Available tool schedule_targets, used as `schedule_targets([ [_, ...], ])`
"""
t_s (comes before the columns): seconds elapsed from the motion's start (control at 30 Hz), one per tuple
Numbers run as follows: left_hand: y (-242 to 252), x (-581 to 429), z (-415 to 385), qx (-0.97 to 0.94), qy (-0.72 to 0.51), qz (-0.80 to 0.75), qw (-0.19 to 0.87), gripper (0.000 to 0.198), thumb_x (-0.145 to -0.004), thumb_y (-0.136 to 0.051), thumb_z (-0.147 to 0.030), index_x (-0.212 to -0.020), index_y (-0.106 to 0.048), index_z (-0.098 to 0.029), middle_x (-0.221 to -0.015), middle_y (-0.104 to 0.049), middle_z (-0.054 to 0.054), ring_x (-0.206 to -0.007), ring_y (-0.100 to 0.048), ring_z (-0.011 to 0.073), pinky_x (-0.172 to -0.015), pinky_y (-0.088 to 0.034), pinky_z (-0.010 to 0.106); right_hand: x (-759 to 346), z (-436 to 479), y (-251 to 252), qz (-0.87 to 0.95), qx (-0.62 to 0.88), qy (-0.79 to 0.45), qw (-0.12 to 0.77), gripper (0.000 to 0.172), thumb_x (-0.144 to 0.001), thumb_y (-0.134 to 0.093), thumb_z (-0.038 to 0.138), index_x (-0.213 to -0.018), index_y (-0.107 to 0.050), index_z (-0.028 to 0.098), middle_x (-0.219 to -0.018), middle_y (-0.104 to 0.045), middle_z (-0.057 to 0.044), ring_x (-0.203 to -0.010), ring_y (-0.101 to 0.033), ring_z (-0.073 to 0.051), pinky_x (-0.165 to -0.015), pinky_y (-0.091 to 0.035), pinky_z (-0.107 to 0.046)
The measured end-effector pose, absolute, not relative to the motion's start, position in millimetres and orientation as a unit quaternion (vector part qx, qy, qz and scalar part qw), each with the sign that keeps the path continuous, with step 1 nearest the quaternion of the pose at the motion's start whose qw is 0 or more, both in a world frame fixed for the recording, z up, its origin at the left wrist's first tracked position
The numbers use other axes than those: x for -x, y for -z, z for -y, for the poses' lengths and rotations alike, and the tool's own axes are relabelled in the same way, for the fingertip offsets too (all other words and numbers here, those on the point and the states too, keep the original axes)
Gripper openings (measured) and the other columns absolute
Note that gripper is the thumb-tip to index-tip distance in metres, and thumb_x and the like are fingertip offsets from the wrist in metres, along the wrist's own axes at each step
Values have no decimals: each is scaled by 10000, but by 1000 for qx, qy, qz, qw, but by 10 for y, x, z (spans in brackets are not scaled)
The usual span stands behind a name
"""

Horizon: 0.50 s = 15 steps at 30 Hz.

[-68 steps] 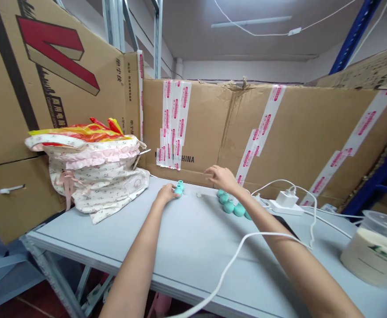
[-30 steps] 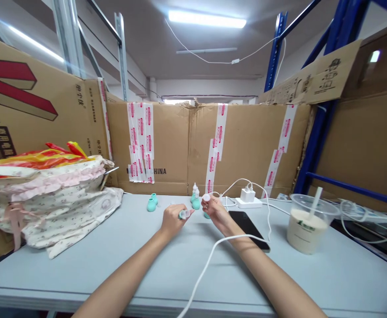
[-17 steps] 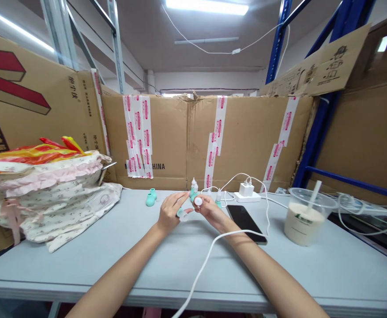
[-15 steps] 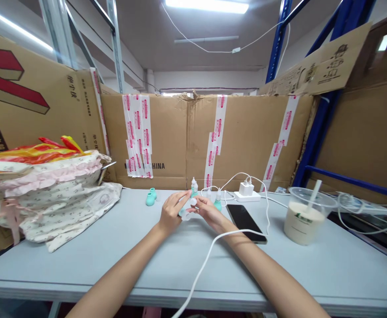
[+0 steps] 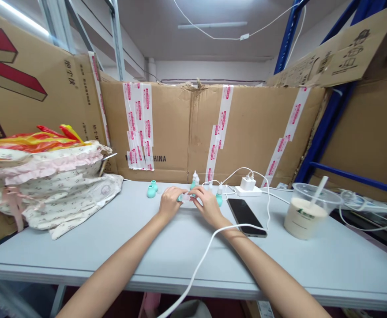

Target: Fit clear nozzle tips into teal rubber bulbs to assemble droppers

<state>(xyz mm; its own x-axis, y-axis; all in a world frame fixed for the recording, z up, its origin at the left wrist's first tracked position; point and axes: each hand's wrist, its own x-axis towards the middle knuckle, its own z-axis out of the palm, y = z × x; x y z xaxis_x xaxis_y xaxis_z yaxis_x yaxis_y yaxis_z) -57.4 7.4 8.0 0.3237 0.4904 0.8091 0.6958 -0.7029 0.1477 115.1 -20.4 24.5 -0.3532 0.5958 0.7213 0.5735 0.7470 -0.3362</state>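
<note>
My left hand [image 5: 170,204] is closed around a small teal squeeze bulb [image 5: 180,198], most of it hidden by the fingers. From the bulb a clear plastic nozzle [image 5: 186,198] points to the right. My right hand [image 5: 209,206] pinches the nozzle's far end between thumb and fingers. Both hands are just above the table, close together. Behind them stand teal bulbs with upright clear nozzles, one at the back [image 5: 193,182] and one beside my right hand [image 5: 219,197]. Two teal bulbs without nozzles [image 5: 151,191] sit to the left.
A black phone [image 5: 246,217] lies right of my right hand. A white cable [image 5: 209,251] crosses over my right forearm. Further right are a white charger [image 5: 247,184] and a drink cup [image 5: 305,218] with a straw. A floral cloth bag [image 5: 70,194] is at left; cardboard [image 5: 176,128] walls the back.
The view has tilted slightly downward. My right fingers have shifted onto the nozzle's end, and the bulb and nozzle now lie level between both hands.
</note>
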Motion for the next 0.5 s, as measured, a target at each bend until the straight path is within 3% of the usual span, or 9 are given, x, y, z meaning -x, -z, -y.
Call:
schedule_targets([
  [0.2,-135,587,-53,815,456,345,99,183,-789,-552,-340,-863,-653,-207,-770,-654,36,-767,-554,175,-708,-371,299,-1174,211,-254,842,347,56,409,187,-876,-422,242,-977,-577,218,-973,-584,-69,-879,-531,-196,-763,-388,-321],
  [0.5,-104,472,9,783,508,357,17,218,-731,-611,-402,-769,-676,-197,-695,-647,39,-686,-535,169,-660,-380,293,-1220,170,-255,844,344,3,412,154,-871,-406,219,-952,-536,200,-886,-549,-58,-802,-516,-176,-689,-391,-274],
])
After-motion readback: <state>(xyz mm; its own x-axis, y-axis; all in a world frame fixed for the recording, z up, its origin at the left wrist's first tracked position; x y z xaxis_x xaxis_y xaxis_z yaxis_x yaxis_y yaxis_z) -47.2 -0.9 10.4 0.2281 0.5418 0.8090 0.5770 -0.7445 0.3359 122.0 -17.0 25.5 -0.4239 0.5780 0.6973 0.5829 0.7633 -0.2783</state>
